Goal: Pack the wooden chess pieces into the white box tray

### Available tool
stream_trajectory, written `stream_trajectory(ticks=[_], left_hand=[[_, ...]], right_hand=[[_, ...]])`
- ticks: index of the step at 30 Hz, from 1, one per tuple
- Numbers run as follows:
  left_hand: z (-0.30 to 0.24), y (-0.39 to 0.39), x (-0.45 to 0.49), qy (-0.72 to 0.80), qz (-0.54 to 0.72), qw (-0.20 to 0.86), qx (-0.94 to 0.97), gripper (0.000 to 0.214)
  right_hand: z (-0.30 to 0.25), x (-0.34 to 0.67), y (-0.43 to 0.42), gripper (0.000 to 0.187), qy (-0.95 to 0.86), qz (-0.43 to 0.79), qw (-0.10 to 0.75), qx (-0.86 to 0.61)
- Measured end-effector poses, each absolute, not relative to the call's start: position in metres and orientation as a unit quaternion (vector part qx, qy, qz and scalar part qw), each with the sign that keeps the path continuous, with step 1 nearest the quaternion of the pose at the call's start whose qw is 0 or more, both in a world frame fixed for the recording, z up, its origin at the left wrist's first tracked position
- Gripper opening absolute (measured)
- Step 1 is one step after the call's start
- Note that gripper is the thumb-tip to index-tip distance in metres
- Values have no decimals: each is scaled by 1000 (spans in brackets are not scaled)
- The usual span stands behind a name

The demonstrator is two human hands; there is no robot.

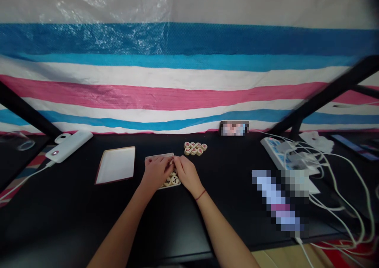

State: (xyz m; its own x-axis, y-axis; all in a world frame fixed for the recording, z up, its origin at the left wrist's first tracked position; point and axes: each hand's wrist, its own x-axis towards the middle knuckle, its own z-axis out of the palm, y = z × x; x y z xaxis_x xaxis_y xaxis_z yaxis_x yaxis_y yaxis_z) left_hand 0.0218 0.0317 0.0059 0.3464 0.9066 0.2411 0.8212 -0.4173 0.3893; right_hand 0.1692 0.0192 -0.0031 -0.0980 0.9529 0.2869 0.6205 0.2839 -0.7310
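A shallow white box [178, 182] holds round, cream-coloured Chinese chess pieces [167, 182] with black characters. My left hand [156, 171] bends over the box and covers most of its left side. At the far right corner is my right hand [186, 172], with a dark red string around the wrist. The fingertips of both hands come close together over the box, bent and closed. What they grip, if anything, is hidden. Beyond the right hand, several Chinese chess pieces with red characters [194, 148] are grouped in two rows on the black table [166, 228].
An upturned box lid [117, 165] lies left of the box. A white power bank [69, 146] with a cable stands farther left. On the right are a power strip [274, 151], tangled white cables [334, 173] and a blurred phone [275, 201]. A striped sheet [189, 98] hangs behind.
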Motion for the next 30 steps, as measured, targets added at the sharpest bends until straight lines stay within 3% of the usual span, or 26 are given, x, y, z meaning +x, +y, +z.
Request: stream_trajectory(ticks=[4,13,18,21,26,30], left_hand=[[3,30,24,550,207,81,805,16],[0,20,31,543,192,43,816,17],[1,20,30,544,230,79,803,17],[4,22,26,547,293,126,774,31],[8,23,19,523,348,171,759,34],[8,22,20,527,347,192,751,33]], right_hand=[[-3,168,20,34,-678,236,427,-550],[-9,166,21,31,-674,230,410,-569],[-6,169,21,31,-653,240,444,-565],[1,174,20,28,-669,226,475,-526],[7,176,16,33,-741,198,440,-468],[5,173,16,27,-739,177,441,-478]])
